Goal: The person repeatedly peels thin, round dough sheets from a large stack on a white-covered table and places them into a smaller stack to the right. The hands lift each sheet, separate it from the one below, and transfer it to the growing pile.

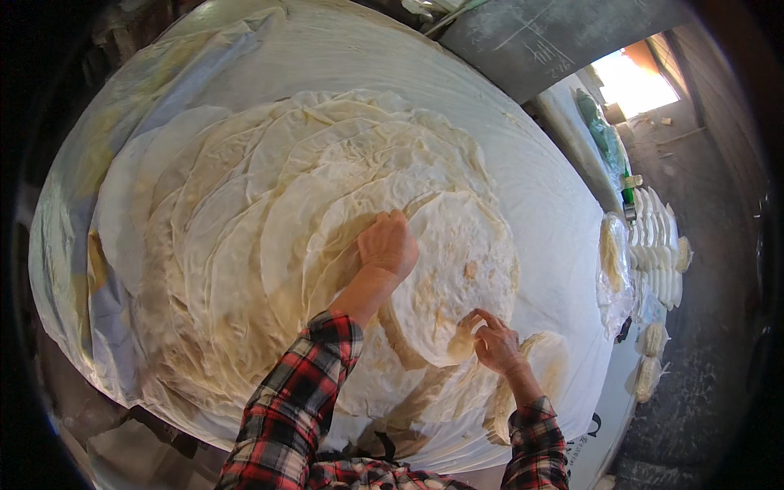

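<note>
A thin, round, pale flatbread (456, 269) with faint brown spots lies uppermost at the right side of a wide spread of overlapping flatbreads (239, 245). Its lower left edge stands off the sheets below and casts a shadow. My left hand (389, 245) is curled shut at its upper left edge and appears to pinch it; the fingertips are hidden. At the lower right rim is my right hand (499, 346), index finger stretched over the bread; whether the thumb grips the edge cannot be seen. Beside my right wrist sits a stack of smaller round flatbreads (542, 367).
Whitish plastic sheeting (539, 202) covers the big rounded surface, bunched in folds (122, 184) at the left. Across a gap to the right are bagged food (612, 269), rows of white packs (655, 257) and small bundles (654, 340). A dark panel (551, 43) juts in above.
</note>
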The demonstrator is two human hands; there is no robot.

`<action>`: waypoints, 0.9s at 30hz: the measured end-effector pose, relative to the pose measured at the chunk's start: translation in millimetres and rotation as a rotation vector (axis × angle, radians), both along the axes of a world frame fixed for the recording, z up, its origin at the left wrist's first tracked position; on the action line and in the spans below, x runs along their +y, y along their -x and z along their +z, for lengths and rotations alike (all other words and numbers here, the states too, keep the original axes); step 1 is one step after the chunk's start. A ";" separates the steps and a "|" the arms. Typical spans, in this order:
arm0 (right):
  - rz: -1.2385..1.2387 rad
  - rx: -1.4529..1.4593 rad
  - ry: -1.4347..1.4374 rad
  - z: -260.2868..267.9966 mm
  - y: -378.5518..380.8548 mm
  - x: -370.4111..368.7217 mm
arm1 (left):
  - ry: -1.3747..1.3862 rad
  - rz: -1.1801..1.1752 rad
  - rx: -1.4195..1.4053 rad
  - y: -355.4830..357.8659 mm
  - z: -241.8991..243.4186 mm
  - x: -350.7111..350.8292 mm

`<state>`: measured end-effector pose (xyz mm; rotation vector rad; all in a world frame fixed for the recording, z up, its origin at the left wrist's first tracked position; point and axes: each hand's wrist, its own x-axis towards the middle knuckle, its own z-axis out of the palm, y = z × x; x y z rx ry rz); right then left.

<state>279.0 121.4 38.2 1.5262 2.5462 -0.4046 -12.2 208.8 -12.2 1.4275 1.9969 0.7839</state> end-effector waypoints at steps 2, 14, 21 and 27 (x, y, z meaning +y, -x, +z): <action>-0.016 -0.053 0.069 2.1 -3.3 -0.9 | 0.008 -0.012 0.015 -1.7 -1.7 2.7; -0.524 0.786 0.222 -25.0 81.3 64.9 | -0.329 -0.139 -0.472 4.7 -19.6 11.2; -0.866 0.779 0.428 43.2 140.5 126.4 | -0.392 -0.509 -0.517 -13.5 22.6 -7.4; -0.957 1.183 0.408 6.2 55.7 109.8 | -0.486 -0.476 -0.507 -32.9 35.5 -69.0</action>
